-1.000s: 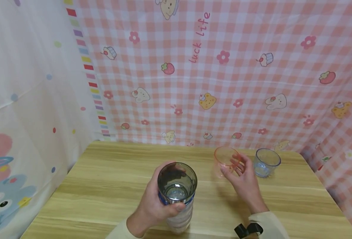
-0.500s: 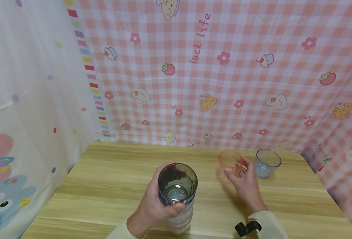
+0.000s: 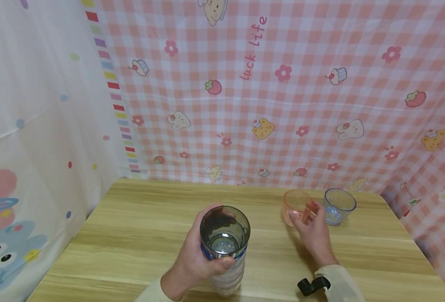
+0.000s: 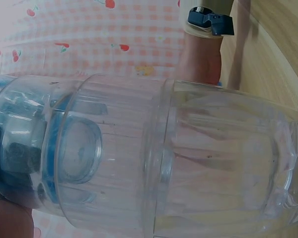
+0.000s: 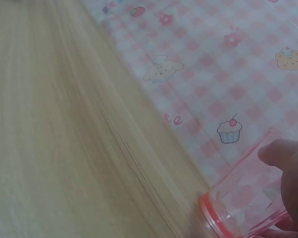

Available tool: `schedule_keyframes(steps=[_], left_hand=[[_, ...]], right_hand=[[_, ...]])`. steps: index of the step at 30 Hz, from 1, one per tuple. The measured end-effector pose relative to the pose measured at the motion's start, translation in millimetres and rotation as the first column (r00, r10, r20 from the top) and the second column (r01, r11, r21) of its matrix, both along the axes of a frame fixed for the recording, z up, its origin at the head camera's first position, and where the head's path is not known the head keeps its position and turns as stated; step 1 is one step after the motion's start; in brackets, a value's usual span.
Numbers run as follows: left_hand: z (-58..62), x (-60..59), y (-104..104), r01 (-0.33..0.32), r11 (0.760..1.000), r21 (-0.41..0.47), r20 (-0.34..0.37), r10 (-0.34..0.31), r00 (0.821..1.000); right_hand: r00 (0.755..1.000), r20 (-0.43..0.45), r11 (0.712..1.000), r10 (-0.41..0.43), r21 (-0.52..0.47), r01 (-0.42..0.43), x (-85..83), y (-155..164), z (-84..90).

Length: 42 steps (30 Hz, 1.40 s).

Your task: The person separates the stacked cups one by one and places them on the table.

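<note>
My left hand (image 3: 193, 262) grips a stack of nested cups in front of me. A smoky grey cup (image 3: 224, 243) is at the top, a blue band shows beneath it, and clear ribbed cups (image 3: 227, 279) form the lower part. In the left wrist view the clear cups (image 4: 213, 163) fill most of the picture. At the back right, my right hand (image 3: 316, 235) holds a transparent orange-red cup (image 3: 292, 205) between thumb and fingers. The cup's base is at or just above the tabletop; I cannot tell which. Beside it stands a blue-rimmed clear cup (image 3: 334, 214).
The wooden table (image 3: 131, 235) runs back to a pink checked cloth (image 3: 237, 105). A white curtain (image 3: 56, 126) hangs on the left. A black strap device (image 3: 313, 286) is on my right wrist.
My right hand has moved the orange-red cup to the right, closer to the blue-rimmed cup. The left hand and its stack have stayed in place.
</note>
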State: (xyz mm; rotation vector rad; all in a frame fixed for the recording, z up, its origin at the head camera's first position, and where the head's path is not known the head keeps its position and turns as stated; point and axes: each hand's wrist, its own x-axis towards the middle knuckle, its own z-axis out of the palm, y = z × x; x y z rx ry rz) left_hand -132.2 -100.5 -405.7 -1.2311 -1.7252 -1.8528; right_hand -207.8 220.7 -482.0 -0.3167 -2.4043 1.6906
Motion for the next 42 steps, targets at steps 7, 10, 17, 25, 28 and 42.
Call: schedule_keyframes(steps=[7, 10, 17, 25, 28, 42], left_hand=[[-0.2, 0.3, 0, -0.006, 1.000, 0.000, -0.001, 0.006, 1.000], [-0.3, 0.5, 0, -0.009, 1.000, 0.000, -0.001, 0.009, 1.000], [-0.5, 0.4, 0, -0.016, 1.000, -0.004, -0.007, 0.016, 1.000], [-1.6, 0.9, -1, -0.018, 1.000, -0.004, 0.005, 0.018, 1.000], [-1.4, 1.0, -1, -0.016, 1.000, -0.002, 0.007, 0.016, 1.000], [-1.0, -1.3, 0, -0.009, 1.000, 0.001, -0.018, 0.009, 1.000]], right_hand=[[1.000, -0.023, 1.000, -0.014, -0.002, 0.014, -1.8, 7, -1.5], [1.000, -0.027, 1.000, -0.013, -0.002, 0.013, -3.4, 9, -2.7], [1.000, -0.016, 1.000, 0.001, -0.006, -0.001, -5.9, 13, -4.5], [1.000, 0.018, 1.000, 0.000, 0.010, 0.000, -5.8, 14, -3.3], [1.000, 0.025, 1.000, 0.007, 0.017, -0.008, -4.8, 15, -1.8], [0.997, 0.058, 0.993, 0.049, 0.106, -0.055, 18.5, 19, 11.4]])
